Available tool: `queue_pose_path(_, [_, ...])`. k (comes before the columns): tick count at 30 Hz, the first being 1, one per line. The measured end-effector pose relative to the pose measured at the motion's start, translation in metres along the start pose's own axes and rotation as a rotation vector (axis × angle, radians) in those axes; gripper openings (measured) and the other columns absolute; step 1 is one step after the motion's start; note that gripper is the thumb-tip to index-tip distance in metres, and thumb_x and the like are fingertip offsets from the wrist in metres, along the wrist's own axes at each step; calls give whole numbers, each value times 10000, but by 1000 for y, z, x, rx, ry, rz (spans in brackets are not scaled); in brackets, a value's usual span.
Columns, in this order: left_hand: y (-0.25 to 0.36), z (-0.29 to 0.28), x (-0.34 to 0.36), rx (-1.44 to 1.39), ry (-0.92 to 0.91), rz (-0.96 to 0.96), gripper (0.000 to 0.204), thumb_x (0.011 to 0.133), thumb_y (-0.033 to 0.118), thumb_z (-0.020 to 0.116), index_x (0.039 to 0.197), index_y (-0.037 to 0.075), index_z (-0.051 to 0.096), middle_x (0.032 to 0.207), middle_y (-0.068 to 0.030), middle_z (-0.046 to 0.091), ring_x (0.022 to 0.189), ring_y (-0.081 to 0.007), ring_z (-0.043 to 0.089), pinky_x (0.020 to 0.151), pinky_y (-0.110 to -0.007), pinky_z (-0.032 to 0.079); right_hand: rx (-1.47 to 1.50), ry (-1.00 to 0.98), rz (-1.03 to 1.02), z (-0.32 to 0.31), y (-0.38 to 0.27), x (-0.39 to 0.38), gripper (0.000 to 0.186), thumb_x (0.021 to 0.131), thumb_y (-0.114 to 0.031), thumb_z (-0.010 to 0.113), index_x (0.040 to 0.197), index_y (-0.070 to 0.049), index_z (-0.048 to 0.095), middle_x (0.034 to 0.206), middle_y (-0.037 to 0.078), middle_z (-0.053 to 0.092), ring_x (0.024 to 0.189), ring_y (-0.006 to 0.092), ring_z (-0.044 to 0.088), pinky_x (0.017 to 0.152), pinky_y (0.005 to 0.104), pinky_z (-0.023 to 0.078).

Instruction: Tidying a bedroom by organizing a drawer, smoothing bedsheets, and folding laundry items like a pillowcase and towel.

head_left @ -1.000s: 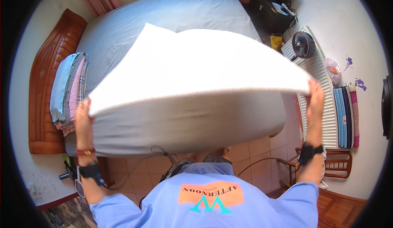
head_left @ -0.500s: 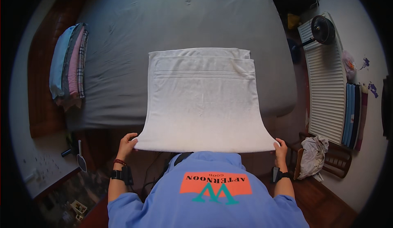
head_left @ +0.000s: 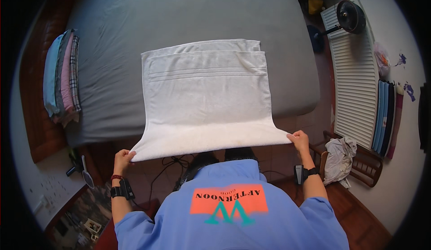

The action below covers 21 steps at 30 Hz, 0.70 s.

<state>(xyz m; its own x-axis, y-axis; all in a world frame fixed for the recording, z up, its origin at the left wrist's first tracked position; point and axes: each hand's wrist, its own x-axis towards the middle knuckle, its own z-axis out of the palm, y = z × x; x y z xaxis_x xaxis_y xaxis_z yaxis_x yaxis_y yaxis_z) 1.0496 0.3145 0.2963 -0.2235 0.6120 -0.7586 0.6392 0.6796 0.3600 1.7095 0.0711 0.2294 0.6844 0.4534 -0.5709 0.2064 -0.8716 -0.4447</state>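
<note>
A white towel (head_left: 206,92), folded over with its far edges slightly offset, lies partly on a bed with a grey sheet (head_left: 287,84). Its near folded edge hangs stretched in the air past the bed's front edge, between my two hands. My left hand (head_left: 123,161) pinches the near left corner. At the near right corner, my right hand (head_left: 300,142) grips the cloth between thumb and fingers. The near edge slants, with the right corner farther from my body than the left.
Folded bedding (head_left: 63,77) is stacked by the brown headboard (head_left: 33,110) at left. On the right are a black fan (head_left: 350,16), a white radiator (head_left: 354,79), hanging cloths (head_left: 386,115) and a wooden chair (head_left: 366,167) with a crumpled garment (head_left: 340,160). A cable (head_left: 155,178) lies on the floor.
Both hands, still holding the corners, have moved forward toward the bed, the right one more. The towel's near part now sags and bunches at the bed's edge. The view has shifted.
</note>
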Motion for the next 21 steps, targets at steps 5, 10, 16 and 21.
queue_pose_path(5, [-14, -9, -17, -82, -106, -29, 144, 847, 160, 700, 809, 43, 625, 725, 2, 599, 596, -85, 560, 537, -222, 496, 423, -471, 318, -6, -14, -18, 175, 801, -122, 733, 881, -46, 597, 793, 69, 649, 708, 206, 675, 658, 334, 558])
queue_pose_path(10, [-7, -14, -27, -88, -79, -32, 106, 869, 147, 672, 821, 64, 626, 730, 28, 580, 607, -62, 520, 563, -206, 457, 138, -500, 307, -5, -6, -14, 147, 785, -65, 730, 790, -41, 585, 846, 95, 670, 739, 184, 673, 676, 275, 531])
queue_pose_path(16, [-8, -28, -14, -153, 30, 290, 147, 937, 255, 590, 897, 114, 586, 826, 69, 544, 768, -37, 481, 751, -214, 403, 363, -85, -286, 7, -10, 6, 145, 864, -90, 657, 814, -58, 525, 711, -51, 484, 675, 53, 441, 616, 209, 376])
queue_pose_path(21, [-5, -34, -11, -554, 63, 387, 160, 966, 269, 555, 948, 111, 570, 901, 56, 551, 831, -45, 516, 791, -212, 429, 655, 36, -441, -13, -86, -1, 104, 932, -102, 597, 908, -81, 498, 771, -50, 460, 695, 36, 421, 645, 185, 356])
